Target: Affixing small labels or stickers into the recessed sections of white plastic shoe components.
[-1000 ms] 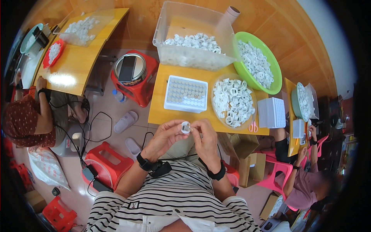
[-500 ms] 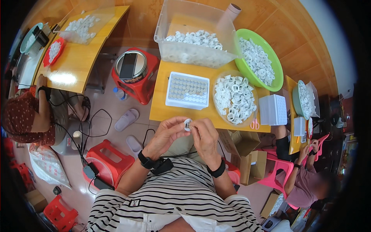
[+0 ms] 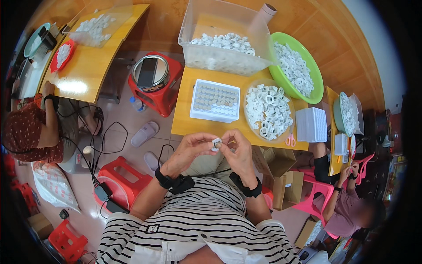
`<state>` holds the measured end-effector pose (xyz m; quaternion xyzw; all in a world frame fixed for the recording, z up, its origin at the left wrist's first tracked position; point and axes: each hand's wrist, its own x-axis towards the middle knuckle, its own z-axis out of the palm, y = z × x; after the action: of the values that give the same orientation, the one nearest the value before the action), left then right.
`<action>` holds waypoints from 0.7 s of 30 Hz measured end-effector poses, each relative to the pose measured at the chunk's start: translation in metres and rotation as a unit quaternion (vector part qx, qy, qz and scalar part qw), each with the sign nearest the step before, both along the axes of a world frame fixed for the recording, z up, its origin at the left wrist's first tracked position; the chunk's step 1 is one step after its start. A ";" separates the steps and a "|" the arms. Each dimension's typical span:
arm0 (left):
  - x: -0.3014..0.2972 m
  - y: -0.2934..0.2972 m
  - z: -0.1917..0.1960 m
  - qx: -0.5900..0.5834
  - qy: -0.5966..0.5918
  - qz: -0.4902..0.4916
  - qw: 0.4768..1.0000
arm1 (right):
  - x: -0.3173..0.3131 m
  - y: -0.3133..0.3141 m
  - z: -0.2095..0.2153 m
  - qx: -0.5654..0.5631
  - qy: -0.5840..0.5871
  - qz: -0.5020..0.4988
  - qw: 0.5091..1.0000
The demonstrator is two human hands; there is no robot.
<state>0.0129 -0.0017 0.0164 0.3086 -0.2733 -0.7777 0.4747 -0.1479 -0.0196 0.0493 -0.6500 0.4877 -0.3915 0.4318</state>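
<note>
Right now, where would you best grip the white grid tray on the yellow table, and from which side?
Grip the tray by its two short side rims, coming from above. It lies flat, its top is filled with small round pieces, and the bowl crowds its right side, so fingers should stay on the rim.

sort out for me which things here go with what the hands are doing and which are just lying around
In use: small white ring part pinched by left hand and right hand; clear bowl of white parts; white grid tray.

Lying about: pink scissors; slippers; red stool.
</note>
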 end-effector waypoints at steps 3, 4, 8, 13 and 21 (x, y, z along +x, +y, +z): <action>0.003 -0.002 -0.004 -0.004 -0.010 -0.018 1.000 | -0.001 -0.006 0.003 0.037 0.037 0.010 0.999; 0.004 -0.003 -0.007 0.004 -0.011 -0.021 1.000 | -0.002 -0.010 0.005 0.061 0.032 0.036 0.997; 0.005 0.000 -0.016 0.045 0.050 0.002 0.998 | -0.008 -0.039 0.015 -0.021 0.077 -0.018 0.997; 0.006 0.000 -0.022 0.068 0.126 0.039 0.989 | 0.000 -0.071 0.008 -0.169 0.211 -0.099 0.958; 0.007 -0.004 -0.021 0.069 0.141 0.048 0.986 | 0.009 -0.076 -0.004 -0.193 0.279 -0.134 0.931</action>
<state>0.0202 -0.0054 -0.0043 0.2409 -0.1340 -0.8066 0.5229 -0.1386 -0.0951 0.0455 -0.7321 0.5865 -0.3351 0.0881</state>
